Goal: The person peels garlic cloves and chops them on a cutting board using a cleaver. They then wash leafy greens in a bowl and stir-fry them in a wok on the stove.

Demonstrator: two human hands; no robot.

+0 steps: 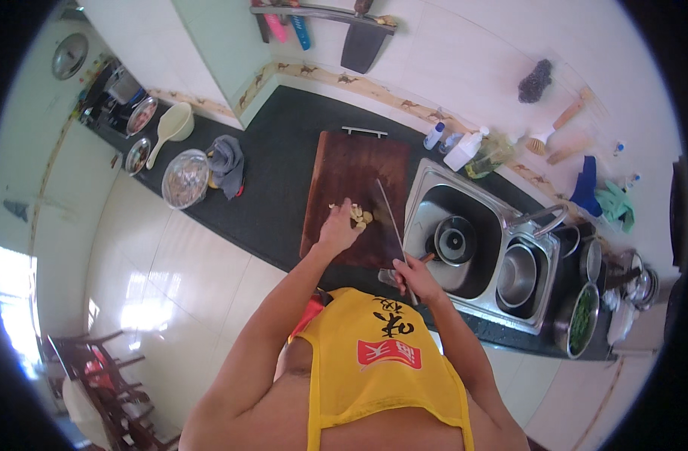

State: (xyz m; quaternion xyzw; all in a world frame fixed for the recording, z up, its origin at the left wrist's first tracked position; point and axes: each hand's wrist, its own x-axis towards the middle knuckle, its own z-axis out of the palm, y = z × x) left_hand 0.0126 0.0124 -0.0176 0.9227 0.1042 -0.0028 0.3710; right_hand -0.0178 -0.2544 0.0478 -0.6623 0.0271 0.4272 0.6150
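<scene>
On the dark counter lies a wooden cutting board [355,169] with a metal handle at its far edge. Several pale pieces, perhaps ginger or garlic [360,215], are heaped near its middle. My left hand [339,228] rests at the left side of the heap, fingers spread and touching some pieces; whether it grips one cannot be told. My right hand [416,279] is closed around the handle end of a cleaver [390,222]. The blade stands nearly on edge over the right part of the board, pointing away from me and apart from the heap.
Right of the board is a steel double sink [420,186] holding a round pan [455,239] and a pot [517,276]. A pot of greens [582,324] stands beyond. Left are a covered bowl [186,179], a grey cloth [226,163] and a ladle [177,121]. Bottles [465,151] line the wall.
</scene>
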